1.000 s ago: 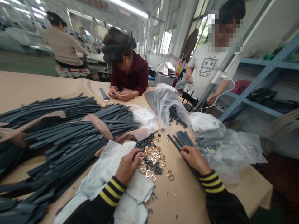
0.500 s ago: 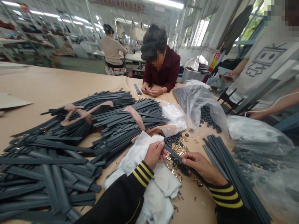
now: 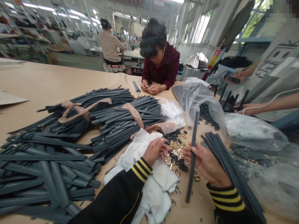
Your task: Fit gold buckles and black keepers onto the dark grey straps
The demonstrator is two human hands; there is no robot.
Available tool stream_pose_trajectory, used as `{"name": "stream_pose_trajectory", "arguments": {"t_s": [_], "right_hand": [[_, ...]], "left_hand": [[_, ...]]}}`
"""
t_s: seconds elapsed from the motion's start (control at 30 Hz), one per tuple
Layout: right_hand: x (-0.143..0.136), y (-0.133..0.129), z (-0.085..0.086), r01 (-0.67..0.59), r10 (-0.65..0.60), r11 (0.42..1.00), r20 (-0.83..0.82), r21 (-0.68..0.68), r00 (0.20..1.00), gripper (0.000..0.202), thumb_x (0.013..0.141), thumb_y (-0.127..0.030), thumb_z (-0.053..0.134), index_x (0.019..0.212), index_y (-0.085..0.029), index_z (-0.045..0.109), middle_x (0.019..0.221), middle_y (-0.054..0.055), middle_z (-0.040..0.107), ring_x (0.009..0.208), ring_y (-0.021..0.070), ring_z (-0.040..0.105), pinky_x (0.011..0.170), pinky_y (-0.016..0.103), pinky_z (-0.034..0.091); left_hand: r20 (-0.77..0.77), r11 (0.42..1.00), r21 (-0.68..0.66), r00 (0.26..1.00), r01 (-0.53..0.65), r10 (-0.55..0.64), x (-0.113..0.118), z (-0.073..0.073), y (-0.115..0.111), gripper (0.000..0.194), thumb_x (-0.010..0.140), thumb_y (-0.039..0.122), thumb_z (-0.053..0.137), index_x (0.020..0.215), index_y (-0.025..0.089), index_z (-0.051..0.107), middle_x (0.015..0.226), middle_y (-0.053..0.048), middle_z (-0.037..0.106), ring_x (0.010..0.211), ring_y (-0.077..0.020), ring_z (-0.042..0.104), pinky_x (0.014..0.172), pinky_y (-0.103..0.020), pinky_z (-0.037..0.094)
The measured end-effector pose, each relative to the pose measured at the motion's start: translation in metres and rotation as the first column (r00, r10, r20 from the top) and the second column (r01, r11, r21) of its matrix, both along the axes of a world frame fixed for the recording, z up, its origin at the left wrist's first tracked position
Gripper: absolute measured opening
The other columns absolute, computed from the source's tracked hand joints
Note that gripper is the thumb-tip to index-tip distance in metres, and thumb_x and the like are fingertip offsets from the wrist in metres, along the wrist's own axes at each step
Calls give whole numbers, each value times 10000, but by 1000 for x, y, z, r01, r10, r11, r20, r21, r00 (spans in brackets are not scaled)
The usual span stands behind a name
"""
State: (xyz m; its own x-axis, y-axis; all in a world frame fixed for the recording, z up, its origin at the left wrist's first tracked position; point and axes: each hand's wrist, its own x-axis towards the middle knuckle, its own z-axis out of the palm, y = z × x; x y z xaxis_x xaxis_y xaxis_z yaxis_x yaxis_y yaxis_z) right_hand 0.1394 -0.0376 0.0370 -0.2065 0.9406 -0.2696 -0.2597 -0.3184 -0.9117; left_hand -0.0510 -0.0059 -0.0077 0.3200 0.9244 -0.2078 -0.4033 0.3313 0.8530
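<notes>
My right hand (image 3: pixel 205 160) pinches a dark strap (image 3: pixel 193 155) between thumb and fingers. The strap stands nearly upright in the view, its lower end over the table. To its left, my left hand (image 3: pixel 157 151) is off the strap, with loosely curled fingers apart and nothing visible in them. It hovers over the edge of a white cloth (image 3: pixel 161 183). Between and beyond my hands lie gold buckles (image 3: pixel 175 150) and small dark loops (image 3: pixel 177 161). A row of dark straps (image 3: pixel 230 165) lies just right of my right hand.
Bundles of dark straps (image 3: pixel 130 116), bound with pinkish strips, and a heap of straps (image 3: pixel 46 174) cover the left side. Clear plastic bags (image 3: pixel 193 96) stand at the right. Across the table (image 3: pixel 93 74) a co-worker (image 3: pixel 161 68) leans over small parts; another person stands at right.
My left hand has let go of the strap. My right hand has swung the strap from slanting between both hands to nearly upright.
</notes>
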Motion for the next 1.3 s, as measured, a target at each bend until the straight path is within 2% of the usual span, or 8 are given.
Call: {"name": "stream_pose_trajectory", "arguments": {"t_s": [0.07, 0.23, 0.53, 0.87, 1.0, 1.1, 1.17, 1.3], "right_hand": [[-6, 8, -3, 199, -192, 980, -166, 26, 967, 143, 738, -246, 574, 845, -204, 488, 951, 31, 650, 937, 158, 597, 855, 321, 453], [-13, 20, -10, 331, -300, 940, -261, 84, 918, 128, 737, -227, 573, 825, -209, 482, 1031, 49, 635, 1040, 179, 543, 966, 376, 363], [11, 2, -13, 426, -407, 898, -164, 108, 899, 71, 775, -250, 521, 839, -235, 494, 1044, 32, 639, 1051, 180, 536, 965, 423, 349], [24, -23, -27, 524, -518, 850, -96, 50, 850, 175, 750, -293, 560, 913, -232, 537, 1011, 19, 653, 1012, 174, 561, 913, 367, 411], [24, -40, -25, 318, -320, 946, 303, 56, 898, 265, 746, -405, 535, 882, -179, 564, 869, 70, 684, 812, 211, 641, 710, 345, 514], [18, -48, -16, 114, -225, 974, 784, 195, 578, 298, 728, -448, 533, 782, -158, 581, 650, 71, 661, 583, 216, 629, 568, 349, 502], [8, -45, -11, -86, -384, 893, 849, 441, 364, 260, 735, -397, 540, 839, -162, 581, 769, 95, 656, 715, 237, 618, 677, 383, 481], [-13, -21, -15, -450, -421, 722, 850, 525, 316, 199, 788, -249, 477, 947, -179, 573, 955, 94, 631, 912, 237, 560, 816, 388, 417]], "left_hand": [[-11, 982, 10, 982, 187, -187, 1, 2, -5, 381, 702, 475, 539, 865, 131, 513, 719, -63, 636, 491, -99, 573, 383, -158, 394], [20, 886, 4, 886, 463, -463, 0, 0, -9, 345, 741, 449, 510, 783, 109, 542, 726, -114, 659, 515, -122, 601, 400, -168, 428], [43, 968, -97, 973, 229, -226, 1, -2, -4, 290, 679, 365, 602, 617, 118, 463, 511, -3, 586, 300, -16, 430, 279, -95, 291], [13, 973, -84, 977, 213, -213, 4, -2, -4, 292, 688, 371, 592, 643, 122, 445, 516, 1, 581, 330, -25, 458, 296, -99, 328], [-25, 982, -56, 983, 182, -183, 5, -5, -4, 281, 698, 372, 577, 679, 132, 432, 525, 8, 578, 346, -33, 466, 297, -101, 330], [-61, 981, -55, 980, 188, -191, 6, -7, -4, 236, 717, 339, 556, 700, 137, 435, 500, 24, 563, 316, -25, 433, 281, -95, 296], [-76, 979, -59, 977, 197, -201, 6, -8, -4, 211, 722, 320, 547, 712, 136, 443, 493, 29, 559, 309, -21, 423, 277, -90, 282], [-56, 979, -51, 978, 196, -199, 5, -7, -5, 219, 724, 324, 538, 776, 121, 475, 491, 32, 550, 308, -19, 416, 277, -90, 280]]}}
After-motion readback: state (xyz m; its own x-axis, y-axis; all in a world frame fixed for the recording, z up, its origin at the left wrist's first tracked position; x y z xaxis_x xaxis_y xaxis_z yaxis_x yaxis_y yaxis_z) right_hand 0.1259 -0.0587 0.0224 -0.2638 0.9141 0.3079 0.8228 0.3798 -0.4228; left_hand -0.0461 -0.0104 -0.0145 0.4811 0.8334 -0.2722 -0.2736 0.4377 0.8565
